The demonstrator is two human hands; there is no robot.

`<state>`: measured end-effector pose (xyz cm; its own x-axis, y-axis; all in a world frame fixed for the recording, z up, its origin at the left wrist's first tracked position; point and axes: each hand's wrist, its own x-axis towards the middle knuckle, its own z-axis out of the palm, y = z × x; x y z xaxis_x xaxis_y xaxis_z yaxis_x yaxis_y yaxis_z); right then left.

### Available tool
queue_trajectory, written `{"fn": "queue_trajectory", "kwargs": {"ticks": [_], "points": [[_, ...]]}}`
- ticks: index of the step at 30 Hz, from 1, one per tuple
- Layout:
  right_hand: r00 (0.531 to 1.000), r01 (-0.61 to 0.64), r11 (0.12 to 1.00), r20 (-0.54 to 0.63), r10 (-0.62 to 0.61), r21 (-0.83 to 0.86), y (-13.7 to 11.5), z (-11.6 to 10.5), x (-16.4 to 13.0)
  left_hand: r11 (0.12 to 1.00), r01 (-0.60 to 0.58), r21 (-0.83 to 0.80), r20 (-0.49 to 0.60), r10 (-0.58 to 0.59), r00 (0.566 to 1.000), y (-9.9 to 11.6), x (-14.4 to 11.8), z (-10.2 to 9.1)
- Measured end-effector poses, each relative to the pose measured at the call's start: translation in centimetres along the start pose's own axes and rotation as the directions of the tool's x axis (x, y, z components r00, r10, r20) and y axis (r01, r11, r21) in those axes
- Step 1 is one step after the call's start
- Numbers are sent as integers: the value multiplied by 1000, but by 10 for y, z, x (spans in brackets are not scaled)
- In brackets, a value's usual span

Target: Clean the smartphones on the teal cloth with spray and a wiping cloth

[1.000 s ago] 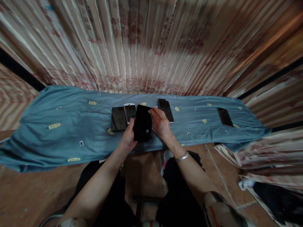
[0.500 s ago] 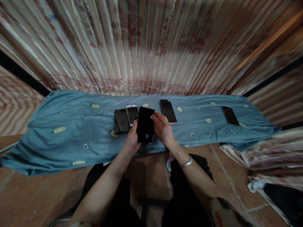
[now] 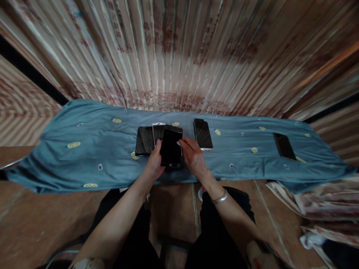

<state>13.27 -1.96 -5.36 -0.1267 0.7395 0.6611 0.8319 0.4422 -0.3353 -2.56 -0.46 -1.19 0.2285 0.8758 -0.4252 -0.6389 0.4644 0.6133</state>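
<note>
A black smartphone (image 3: 171,147) is held above the cloth by my left hand (image 3: 154,162), whose thumb lies along its left edge. My right hand (image 3: 193,155) is closed at the phone's right edge, pinching a small whitish piece (image 3: 178,142), perhaps cloth or paper, against the screen side. Just behind the held phone lies a white-framed phone (image 3: 158,129), partly covered by it. To its left rests a wider black device (image 3: 144,141), like a small tablet. Right of my right hand, dark phones (image 3: 203,134) lie stacked or overlapping.
A blue cloth (image 3: 92,157) with yellow pineapple prints covers the long narrow table. Another dark phone (image 3: 284,146) lies far to the right. A patterned curtain (image 3: 174,56) hangs right behind the table, and black poles (image 3: 33,71) slant at both sides.
The held phone has tilted slightly, so its top edge shows more. My right hand has shifted a little lower along its right edge. The view has turned slightly.
</note>
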Motion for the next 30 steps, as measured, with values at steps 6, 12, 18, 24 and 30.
{"fn": "queue_trajectory", "kwargs": {"ticks": [6, 12, 18, 24, 30], "points": [[995, 94, 995, 14, -94, -43, -7, 5, -4, 998, -56, 5, -39, 57, 998, 2, 6, -1], [995, 99, 994, 35, -98, -44, -9, 6, 0, 995, -88, 45, -7, 89, 996, 0, 7, -3], [999, 42, 998, 29, -40, -54, 1, 3, 14, 994, -54, 93, 2, 54, 999, -5, 4, -4], [995, 90, 996, 34, -89, -10, -12, 5, 9, 992, -80, 96, 27, 77, 997, -6, 13, -8], [998, 59, 998, -1, -59, -30, 0, 4, 15, 985, -120, 122, 88, 110, 990, -19, 18, -12]]}}
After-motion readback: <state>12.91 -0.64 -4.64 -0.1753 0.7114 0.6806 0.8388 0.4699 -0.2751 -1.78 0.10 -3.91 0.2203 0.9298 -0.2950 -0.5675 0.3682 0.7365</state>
